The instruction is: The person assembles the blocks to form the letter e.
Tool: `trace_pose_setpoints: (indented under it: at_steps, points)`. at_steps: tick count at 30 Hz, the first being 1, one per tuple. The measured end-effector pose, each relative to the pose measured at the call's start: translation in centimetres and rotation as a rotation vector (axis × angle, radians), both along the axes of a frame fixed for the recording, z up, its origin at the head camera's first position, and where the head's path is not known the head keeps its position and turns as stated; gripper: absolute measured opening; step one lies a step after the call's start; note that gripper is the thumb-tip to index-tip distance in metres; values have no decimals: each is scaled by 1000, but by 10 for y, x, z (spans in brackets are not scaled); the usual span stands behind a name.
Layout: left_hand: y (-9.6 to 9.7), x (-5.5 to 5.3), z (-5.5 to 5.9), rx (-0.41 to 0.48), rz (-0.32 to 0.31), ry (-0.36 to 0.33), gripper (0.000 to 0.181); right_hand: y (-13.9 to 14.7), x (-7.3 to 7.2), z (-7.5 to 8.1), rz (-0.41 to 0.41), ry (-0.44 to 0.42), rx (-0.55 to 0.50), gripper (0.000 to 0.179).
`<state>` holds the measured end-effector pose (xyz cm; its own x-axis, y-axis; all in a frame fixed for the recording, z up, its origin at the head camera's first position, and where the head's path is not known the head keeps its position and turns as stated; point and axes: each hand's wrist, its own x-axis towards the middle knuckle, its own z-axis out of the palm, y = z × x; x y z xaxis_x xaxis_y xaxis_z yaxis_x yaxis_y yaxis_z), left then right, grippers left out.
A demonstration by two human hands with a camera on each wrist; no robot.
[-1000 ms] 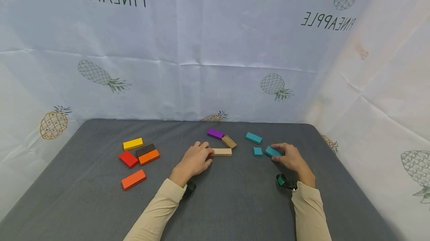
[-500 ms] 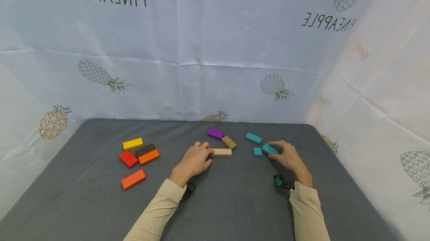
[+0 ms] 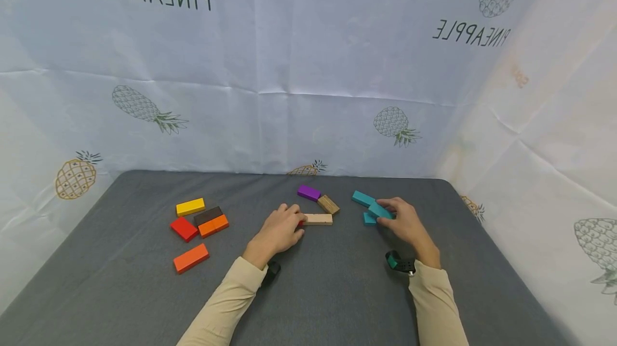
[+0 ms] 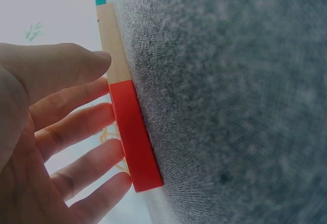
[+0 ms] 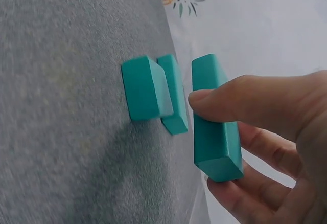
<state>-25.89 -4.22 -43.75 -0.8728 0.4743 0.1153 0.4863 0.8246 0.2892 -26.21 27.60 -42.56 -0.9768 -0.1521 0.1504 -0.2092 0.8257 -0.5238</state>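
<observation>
In the right wrist view, a teal block (image 5: 212,142) is pinched between the thumb and fingers of my right hand (image 3: 404,223). It is held off the table, beside two other teal blocks. The nearer teal block (image 5: 145,88) appears small and partly covers the longer teal block (image 5: 174,93) behind it. My left hand (image 3: 278,233) has its fingertips resting against a red block (image 4: 135,137), most of which it hides from the head view. The red block lies end to end with a pale wooden block (image 3: 319,219). My left thumb extends beside their joint.
A purple block (image 3: 309,192) and a brown wooden block (image 3: 329,204) lie behind the pale one. To the left are yellow (image 3: 190,207), dark brown (image 3: 208,215), orange (image 3: 214,225), red (image 3: 184,229) and orange-red blocks (image 3: 191,258). A patterned curtain (image 3: 270,132) stands behind the table.
My right hand has moved left and slightly away with the teal block, which now overlaps the other two teal blocks in the head view. My left hand has stayed in place.
</observation>
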Motion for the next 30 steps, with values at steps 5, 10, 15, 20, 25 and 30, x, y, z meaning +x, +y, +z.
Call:
trace_pose_setpoints:
  at_steps: [5, 10, 15, 20, 25, 30]
  points:
    - [0, 0, 0, -3, 1, 2, 25, -6, -2, -2, 8, 2, -6, 44]
    - [-1, 0, -1, -10, -2, -3, 24, -12, -3, -5, 12, -2, -3, 45]
    - [-1, 1, -3, -12, 4, 1, 25, -20, -3, -6, 34, 0, 0, 45]
    - [-2, 1, -2, -8, 3, 3, 24, -25, -5, -7, 54, 13, 12, 43]
    - [-1, 0, -2, -19, 5, -1, 25, -30, -5, -6, 69, 20, 9, 43]
    - [-1, 1, -1, -26, 2, 4, 25, -36, -7, -4, 72, 13, -3, 43]
